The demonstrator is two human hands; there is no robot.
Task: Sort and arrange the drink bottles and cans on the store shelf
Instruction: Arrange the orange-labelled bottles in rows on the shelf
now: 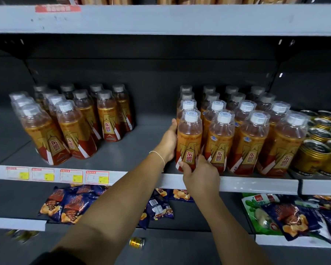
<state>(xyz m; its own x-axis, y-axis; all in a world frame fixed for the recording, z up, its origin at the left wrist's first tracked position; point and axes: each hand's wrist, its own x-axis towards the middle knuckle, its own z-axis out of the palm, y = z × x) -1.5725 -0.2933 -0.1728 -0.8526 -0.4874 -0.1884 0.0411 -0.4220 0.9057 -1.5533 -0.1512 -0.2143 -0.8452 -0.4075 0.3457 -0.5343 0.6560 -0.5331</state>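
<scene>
Front bottle (189, 138) upright at the shelf (141, 150) front edge, leading the left column of the right-hand bottle block (256, 134). Left hand (168, 142) cups its left flank, thumb up by the shoulder; right hand (199, 175) wraps the label's base from the front. Clear plastic, white cap under film, amber drink, orange-gold label with red foot.

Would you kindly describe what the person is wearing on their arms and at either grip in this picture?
Both forearms are bare, and the left grip and right grip wear no gloves. A thin pale string bracelet circles the left wrist; the right wrist shows nothing worn. What seems to be a dark sleeve edge shows at the picture's bottom on the left arm.
</scene>
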